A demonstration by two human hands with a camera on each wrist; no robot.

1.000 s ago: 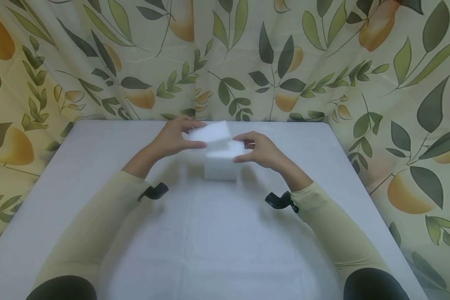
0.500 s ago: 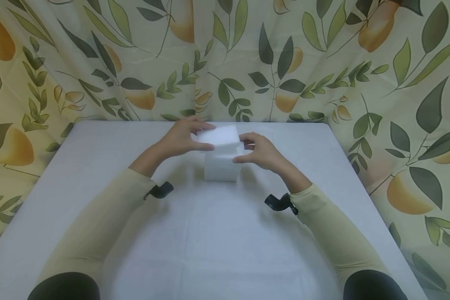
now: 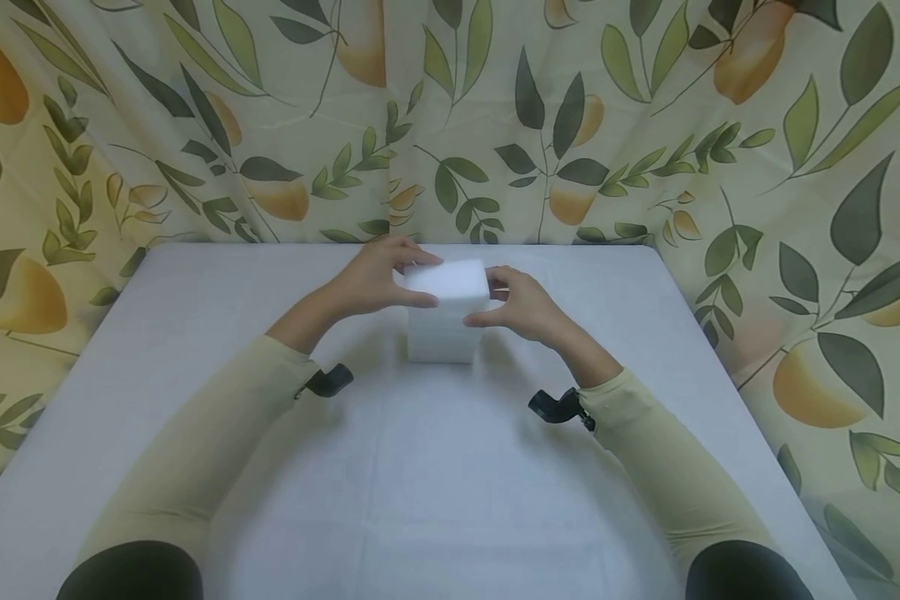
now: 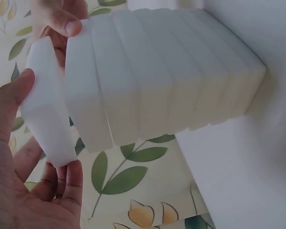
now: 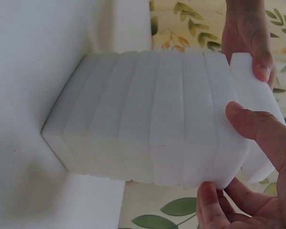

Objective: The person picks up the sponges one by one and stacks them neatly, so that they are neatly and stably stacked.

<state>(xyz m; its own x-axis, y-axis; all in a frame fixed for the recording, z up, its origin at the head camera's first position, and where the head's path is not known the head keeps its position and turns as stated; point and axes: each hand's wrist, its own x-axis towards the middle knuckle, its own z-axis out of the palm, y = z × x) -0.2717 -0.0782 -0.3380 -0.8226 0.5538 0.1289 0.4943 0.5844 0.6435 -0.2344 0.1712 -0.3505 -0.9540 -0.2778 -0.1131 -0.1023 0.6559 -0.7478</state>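
Observation:
A tall stack of white sponge blocks (image 3: 440,343) stands upright on the table, several blocks high, their edges slightly uneven. My left hand (image 3: 371,279) pinches one more white sponge block (image 3: 447,277) between thumb and fingers, just over the stack's top. In the left wrist view a narrow gap separates this held block (image 4: 47,105) from the stack (image 4: 148,81), and it sits at a slight tilt. My right hand (image 3: 525,308) grips the stack's upper end from the right, thumb on the near side, as the right wrist view shows on the top block (image 5: 229,138).
The table (image 3: 450,475) has a white cover. Behind it and at both sides hangs a curtain (image 3: 450,125) printed with leaves and fruit. Small black wrist cameras (image 3: 330,381) jut from both sleeves.
My left hand has moved right and slightly down with its sponge block, from beside the stack's top to right over it, and the block has levelled. My right hand has stayed at the stack.

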